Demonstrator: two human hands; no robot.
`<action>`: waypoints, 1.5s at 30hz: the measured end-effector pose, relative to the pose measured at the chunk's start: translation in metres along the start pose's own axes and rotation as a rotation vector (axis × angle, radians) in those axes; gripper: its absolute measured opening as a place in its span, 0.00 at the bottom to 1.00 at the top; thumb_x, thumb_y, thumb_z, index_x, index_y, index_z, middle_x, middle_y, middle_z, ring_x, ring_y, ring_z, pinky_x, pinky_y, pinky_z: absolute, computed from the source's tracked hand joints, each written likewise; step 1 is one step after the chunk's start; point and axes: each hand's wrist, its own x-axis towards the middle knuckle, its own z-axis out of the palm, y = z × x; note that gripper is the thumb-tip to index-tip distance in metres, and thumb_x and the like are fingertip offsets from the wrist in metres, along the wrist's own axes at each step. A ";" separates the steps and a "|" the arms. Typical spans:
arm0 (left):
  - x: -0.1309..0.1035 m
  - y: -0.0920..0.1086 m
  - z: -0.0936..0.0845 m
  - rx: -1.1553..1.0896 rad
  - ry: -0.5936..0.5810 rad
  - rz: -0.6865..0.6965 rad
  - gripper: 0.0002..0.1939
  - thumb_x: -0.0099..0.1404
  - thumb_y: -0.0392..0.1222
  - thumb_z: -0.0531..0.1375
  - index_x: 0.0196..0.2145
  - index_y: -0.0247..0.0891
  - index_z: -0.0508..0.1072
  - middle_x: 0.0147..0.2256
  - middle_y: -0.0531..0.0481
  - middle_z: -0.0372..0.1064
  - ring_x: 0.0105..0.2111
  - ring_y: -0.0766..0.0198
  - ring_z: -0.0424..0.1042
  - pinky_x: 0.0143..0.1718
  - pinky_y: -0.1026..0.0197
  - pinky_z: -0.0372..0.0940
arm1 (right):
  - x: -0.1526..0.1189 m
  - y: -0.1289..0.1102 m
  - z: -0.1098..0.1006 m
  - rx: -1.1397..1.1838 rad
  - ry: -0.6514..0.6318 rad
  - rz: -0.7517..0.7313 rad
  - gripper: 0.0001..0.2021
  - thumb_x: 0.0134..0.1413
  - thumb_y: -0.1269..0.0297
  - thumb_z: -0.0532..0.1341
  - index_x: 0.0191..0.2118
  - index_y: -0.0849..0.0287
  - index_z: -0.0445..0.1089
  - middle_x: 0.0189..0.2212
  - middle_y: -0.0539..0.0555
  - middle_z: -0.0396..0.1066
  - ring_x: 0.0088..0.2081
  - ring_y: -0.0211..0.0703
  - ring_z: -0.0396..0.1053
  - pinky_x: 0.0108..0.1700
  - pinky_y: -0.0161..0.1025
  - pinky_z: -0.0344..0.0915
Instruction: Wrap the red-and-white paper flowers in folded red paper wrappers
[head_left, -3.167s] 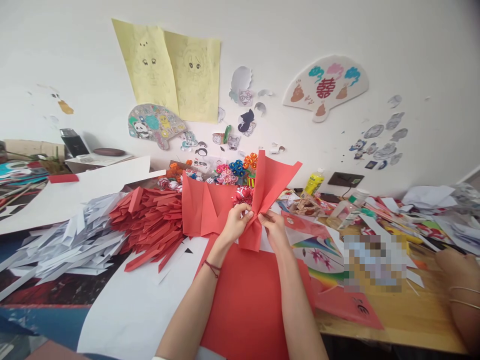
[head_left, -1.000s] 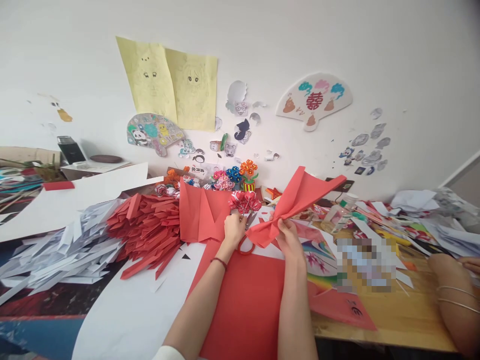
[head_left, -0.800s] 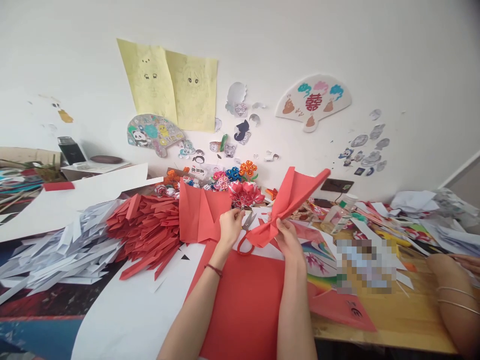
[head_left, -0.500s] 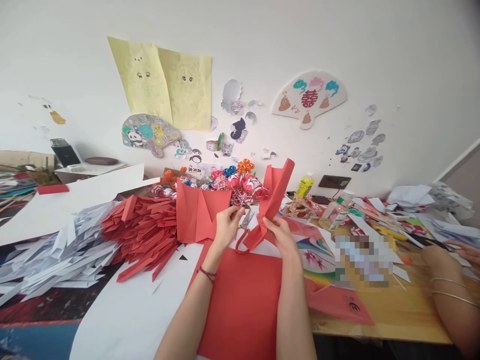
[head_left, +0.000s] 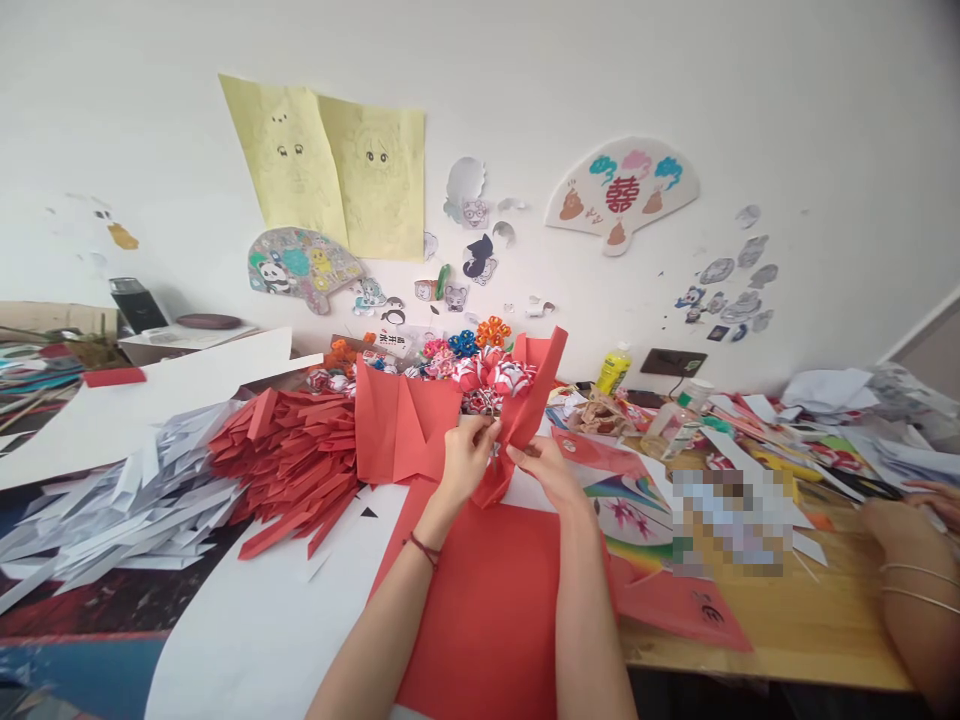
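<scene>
A folded sheet of red paper [head_left: 534, 390] stands upright between my two hands, its long flap tilted up to the right. My right hand [head_left: 551, 475] grips its lower right side, thumb pressed on the fold. My left hand [head_left: 466, 455] is closed in a pinch at the paper's left edge. Behind my fingers, the lower part of the sheet is partly hidden, and the scissors there can hardly be made out. Flat red sheets [head_left: 480, 600] lie beneath my forearms. Left of my hands stands another creased red sheet [head_left: 405, 425].
Piles of folded red strips [head_left: 289, 460] and white strips [head_left: 127, 500] lie on the left. Paper flowers [head_left: 495, 370] stand at the back. A yellow bottle [head_left: 613, 370] stands near the wall. At right, another person's arm [head_left: 915, 590] rests by cluttered paper.
My left hand has moved right to the edge of the folded sheet. The upright flap has shifted left and slightly down. The scissors, plainer before, are now mostly covered.
</scene>
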 end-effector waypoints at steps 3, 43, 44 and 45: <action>-0.001 -0.002 0.003 0.014 -0.023 0.031 0.17 0.70 0.50 0.54 0.28 0.38 0.68 0.21 0.55 0.61 0.23 0.67 0.59 0.27 0.65 0.54 | 0.000 0.000 0.002 -0.014 -0.016 -0.013 0.19 0.39 0.49 0.74 0.28 0.61 0.75 0.22 0.49 0.69 0.28 0.40 0.64 0.33 0.37 0.62; -0.001 -0.001 -0.010 0.105 -0.123 0.386 0.11 0.74 0.42 0.52 0.36 0.39 0.71 0.38 0.47 0.67 0.37 0.63 0.68 0.38 0.63 0.63 | 0.001 0.009 0.008 -0.007 -0.084 -0.092 0.21 0.48 0.55 0.71 0.48 0.53 0.73 0.41 0.52 0.75 0.42 0.45 0.72 0.46 0.41 0.69; -0.001 0.000 -0.010 0.096 -0.120 0.388 0.11 0.74 0.41 0.52 0.36 0.38 0.72 0.38 0.47 0.67 0.38 0.62 0.69 0.39 0.62 0.64 | 0.002 0.009 0.009 -0.004 -0.077 -0.112 0.22 0.48 0.56 0.71 0.50 0.52 0.73 0.45 0.53 0.75 0.46 0.47 0.72 0.50 0.43 0.68; -0.001 0.000 -0.010 0.081 -0.115 0.386 0.11 0.74 0.41 0.52 0.36 0.38 0.72 0.39 0.46 0.68 0.39 0.61 0.69 0.40 0.62 0.64 | 0.002 0.009 0.010 -0.012 -0.066 -0.128 0.23 0.47 0.56 0.71 0.51 0.52 0.73 0.48 0.54 0.75 0.49 0.49 0.72 0.53 0.45 0.67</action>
